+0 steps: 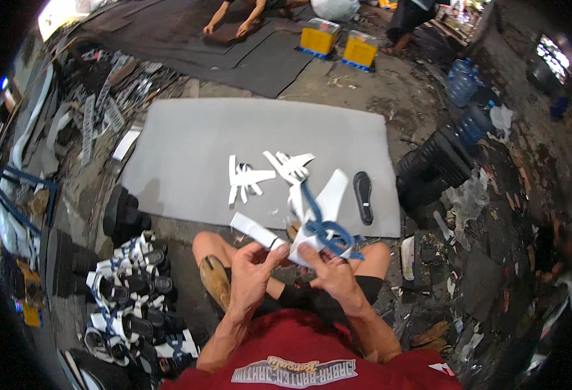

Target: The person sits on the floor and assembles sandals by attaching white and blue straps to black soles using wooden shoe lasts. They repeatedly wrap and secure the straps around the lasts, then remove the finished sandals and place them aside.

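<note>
Over my lap, my left hand pinches the end of a white strap that sticks out to the far left. My right hand grips a white sandal upper with a blue strap, its thumb pressed on the white part. Both hands are almost touching, and the two pieces seem to meet between them; whether they are one piece I cannot tell. Just beyond, a bundle of white straps and another white strap bundle lie on a grey sheet. A black sole rests at its right.
A brown foot-shaped form lies by my left leg. Finished-looking white and dark sandals are heaped at left. Black stacked blocks and blue water jugs stand at right. Beyond are yellow crates and another person's hands.
</note>
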Motion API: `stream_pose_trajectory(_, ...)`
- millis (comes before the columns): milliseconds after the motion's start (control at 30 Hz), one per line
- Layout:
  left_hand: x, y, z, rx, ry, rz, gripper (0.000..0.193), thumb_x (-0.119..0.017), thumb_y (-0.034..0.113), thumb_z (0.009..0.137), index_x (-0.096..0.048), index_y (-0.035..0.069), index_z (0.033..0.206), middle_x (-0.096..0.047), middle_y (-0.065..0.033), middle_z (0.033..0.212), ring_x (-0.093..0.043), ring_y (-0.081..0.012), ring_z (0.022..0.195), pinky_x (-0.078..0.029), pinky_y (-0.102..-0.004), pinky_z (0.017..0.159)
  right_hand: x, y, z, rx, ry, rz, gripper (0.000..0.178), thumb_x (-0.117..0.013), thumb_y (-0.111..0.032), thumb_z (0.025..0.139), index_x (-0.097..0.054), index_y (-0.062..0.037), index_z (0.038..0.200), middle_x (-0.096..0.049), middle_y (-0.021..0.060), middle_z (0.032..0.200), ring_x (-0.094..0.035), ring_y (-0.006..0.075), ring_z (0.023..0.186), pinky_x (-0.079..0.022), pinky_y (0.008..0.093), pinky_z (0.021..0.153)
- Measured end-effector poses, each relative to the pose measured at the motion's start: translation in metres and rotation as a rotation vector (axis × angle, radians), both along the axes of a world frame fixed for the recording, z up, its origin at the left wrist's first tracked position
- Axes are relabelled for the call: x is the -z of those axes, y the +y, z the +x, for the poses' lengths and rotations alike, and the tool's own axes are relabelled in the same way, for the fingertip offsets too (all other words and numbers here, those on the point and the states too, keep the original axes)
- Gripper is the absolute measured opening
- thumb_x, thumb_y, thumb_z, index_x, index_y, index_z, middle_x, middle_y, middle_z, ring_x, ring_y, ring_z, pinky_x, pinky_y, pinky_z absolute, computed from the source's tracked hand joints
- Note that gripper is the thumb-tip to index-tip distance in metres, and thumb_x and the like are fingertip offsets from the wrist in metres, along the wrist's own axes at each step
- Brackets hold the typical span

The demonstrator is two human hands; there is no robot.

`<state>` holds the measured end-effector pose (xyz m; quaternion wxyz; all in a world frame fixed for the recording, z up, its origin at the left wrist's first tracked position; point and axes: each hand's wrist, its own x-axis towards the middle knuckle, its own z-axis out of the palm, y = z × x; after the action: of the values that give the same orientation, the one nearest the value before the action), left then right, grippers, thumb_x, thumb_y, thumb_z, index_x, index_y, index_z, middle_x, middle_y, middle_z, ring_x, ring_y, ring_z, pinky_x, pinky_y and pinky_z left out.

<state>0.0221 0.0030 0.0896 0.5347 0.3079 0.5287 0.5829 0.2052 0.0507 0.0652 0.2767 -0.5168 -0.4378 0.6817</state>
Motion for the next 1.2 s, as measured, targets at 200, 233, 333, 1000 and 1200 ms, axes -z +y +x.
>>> stream_pose_trajectory(200, -0.008, -0.001, 0.001, -0.016, -0.06, 0.028, 0.021, -0.077, 0.012, 0.103, -0.075, -0.007, 0.11, -0.079, -0.0096, 0.097, -0.074, -0.0138, 0.084, -0.062, -0.0283, 0.082, -0.025, -0.002, 0.004, 0.053, 0.023, 0.153, 0.031, -0.079, -0.038, 0.101, -0.078, -0.0063, 0.104, -0.075, 0.0018, 0.089, -0.063, 0.008, 0.066, -0.05, 0.0265, 0.057)
stream_pose_trajectory(233, -0.011, -0.002, -0.001, 0.005, -0.057, 0.014, 0.021, -0.077, 0.012, 0.102, -0.074, -0.007, 0.111, -0.079, -0.0094, 0.098, -0.074, -0.014, 0.086, -0.062, -0.0285, 0.083, -0.027, -0.001, 0.007, 0.036, -0.011, 0.108, 0.028, -0.079, -0.035, 0.102, -0.078, -0.0065, 0.103, -0.074, 0.0014, 0.088, -0.063, 0.0073, 0.065, -0.049, 0.0262, 0.056)
stream_pose_trajectory(333, -0.009, -0.002, 0.006, 0.017, -0.053, 0.049, 0.021, -0.079, 0.011, 0.101, -0.073, -0.006, 0.111, -0.079, -0.0089, 0.1, -0.075, -0.0144, 0.092, -0.063, -0.0293, 0.088, -0.015, 0.002, 0.007, -0.048, -0.073, 0.371, 0.034, -0.072, -0.036, 0.106, -0.078, -0.0034, 0.109, -0.077, 0.0038, 0.094, -0.069, 0.011, 0.076, -0.055, 0.0296, 0.066)
stream_pose_trajectory(1000, 0.017, 0.011, -0.003, 0.064, -0.024, -0.003, 0.028, -0.085, 0.013, 0.092, -0.075, -0.003, 0.112, -0.078, -0.0093, 0.1, -0.073, -0.0165, 0.085, -0.059, -0.0292, 0.08, 0.003, 0.006, 0.03, -0.139, -0.158, 0.311, 0.034, -0.08, -0.032, 0.101, -0.069, -0.0015, 0.112, -0.062, -0.0034, 0.086, -0.049, 0.0052, 0.065, -0.041, 0.0243, 0.053)
stream_pose_trajectory(1200, 0.026, 0.011, 0.001, 0.001, 0.088, 0.016, 0.025, -0.081, 0.013, 0.099, -0.074, -0.003, 0.116, -0.076, -0.0063, 0.103, -0.069, -0.0126, 0.091, -0.057, -0.0282, 0.082, 0.011, 0.01, 0.012, -0.06, -0.085, 0.231, 0.038, -0.075, -0.03, 0.104, -0.077, 0.0033, 0.123, -0.079, 0.0052, 0.108, -0.065, 0.0091, 0.097, -0.056, 0.0303, 0.087)
